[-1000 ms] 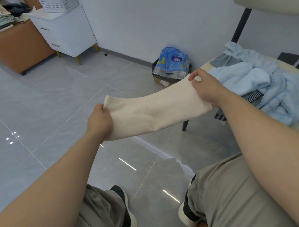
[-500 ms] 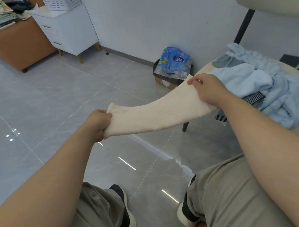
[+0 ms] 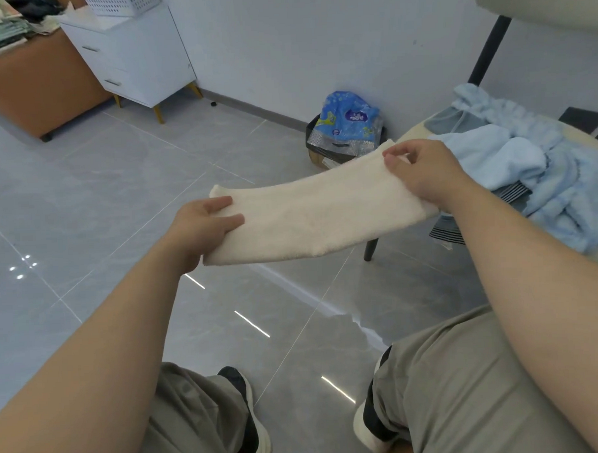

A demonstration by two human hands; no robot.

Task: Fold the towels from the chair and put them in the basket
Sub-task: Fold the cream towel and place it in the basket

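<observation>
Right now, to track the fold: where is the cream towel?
Head view, mid-frame: the cream towel is stretched between the left hand and right hand above the floor, near the blue towels.

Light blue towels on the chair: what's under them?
A dark striped cloth pokes out beneath the light blue towels, on the chair seat. Anything else below is covered.

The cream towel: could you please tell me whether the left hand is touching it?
Touching. The head view shows the left hand gripping one end of the cream towel.
</observation>
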